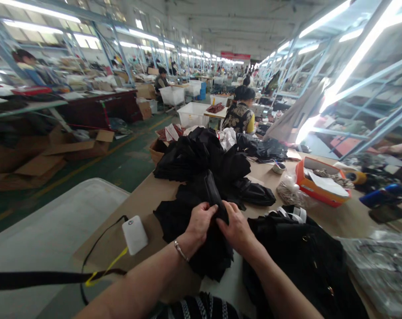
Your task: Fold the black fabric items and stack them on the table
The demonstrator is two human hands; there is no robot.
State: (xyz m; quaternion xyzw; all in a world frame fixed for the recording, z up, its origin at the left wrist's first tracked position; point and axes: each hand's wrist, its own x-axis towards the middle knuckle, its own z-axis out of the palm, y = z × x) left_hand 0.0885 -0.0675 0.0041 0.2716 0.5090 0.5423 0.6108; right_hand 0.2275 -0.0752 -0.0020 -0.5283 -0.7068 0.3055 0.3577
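Observation:
My left hand [200, 223] and my right hand [234, 227] both grip a piece of black fabric [207, 195] at the near middle of the table [144, 199]. The fingers of both hands pinch the same fold, almost touching each other. A bracelet sits on my left wrist. Behind the held piece lies a big heap of black fabric [204, 157]. To the right of my right forearm rests a black bag [303, 257] with small metal fittings and a white-striped strap.
A white power bank [135, 234] with a black cable lies left of my hands. An orange box [320, 181], a small bowl [278, 167] and plastic bags [383, 270] are at the right. A white bin [48, 230] stands left. A seated person [241, 113] works ahead.

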